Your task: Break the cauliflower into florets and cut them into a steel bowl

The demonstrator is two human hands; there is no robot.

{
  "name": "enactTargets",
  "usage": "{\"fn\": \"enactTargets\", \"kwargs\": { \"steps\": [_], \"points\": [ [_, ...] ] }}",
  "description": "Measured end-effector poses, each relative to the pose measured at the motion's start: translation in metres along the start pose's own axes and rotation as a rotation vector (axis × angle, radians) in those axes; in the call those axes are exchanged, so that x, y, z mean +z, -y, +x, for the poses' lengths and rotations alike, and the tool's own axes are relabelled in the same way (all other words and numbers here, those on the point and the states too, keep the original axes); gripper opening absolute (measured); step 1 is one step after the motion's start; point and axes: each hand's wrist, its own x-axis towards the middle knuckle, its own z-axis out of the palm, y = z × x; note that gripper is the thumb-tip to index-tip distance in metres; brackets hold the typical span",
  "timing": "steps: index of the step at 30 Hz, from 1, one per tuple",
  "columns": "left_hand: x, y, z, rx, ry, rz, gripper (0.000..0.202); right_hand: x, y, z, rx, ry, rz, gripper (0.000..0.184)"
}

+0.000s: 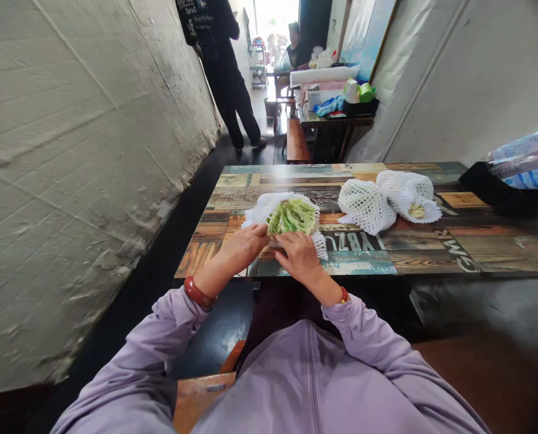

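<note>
A green leafy cabbage lies in a white foam net sleeve on the patterned wooden table, near its front left corner. My left hand grips the near left side of the sleeve, fingers curled on it. My right hand presses on the near right edge of the sleeve, fingers closed over the netting. Both arms wear lilac sleeves, with a red bangle on the left wrist.
Two more net-wrapped vegetables lie further right on the table. A black bag with plastic bottles sits at the right end. A white brick wall runs on the left. A person in black stands in the aisle; another cluttered table is beyond.
</note>
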Motion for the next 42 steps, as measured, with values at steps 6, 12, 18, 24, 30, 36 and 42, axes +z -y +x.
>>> {"fn": "enactTargets", "kwargs": {
  "steps": [6,12,18,24,30,36,42],
  "points": [
    [-0.005,0.002,-0.002,0.015,-0.129,-0.058,0.021,0.007,0.004,0.012,0.052,0.023,-0.115,0.021],
    [0.009,0.034,-0.007,-0.033,-0.244,-0.070,0.022,0.008,-0.001,0.004,-0.023,-0.131,-0.116,0.021],
    [0.028,0.079,-0.013,-0.174,-0.385,-0.194,0.030,0.001,-0.020,-0.028,-0.076,-0.149,-0.067,0.022],
    [0.031,0.066,-0.006,-0.212,-0.386,-0.281,0.027,0.000,-0.027,-0.042,-0.019,-0.138,-0.018,0.021],
    [0.009,0.020,-0.014,-0.115,-0.263,-0.263,0.032,-0.007,-0.015,-0.031,-0.026,-0.101,0.008,0.021],
    [0.015,0.002,-0.014,-0.062,0.017,-0.106,0.024,-0.001,0.002,-0.023,-0.089,-0.013,0.003,0.027],
    [0.031,0.019,-0.009,-0.054,-0.030,0.013,0.018,0.016,-0.003,-0.021,-0.092,0.048,-0.088,0.036]
  ]
}}
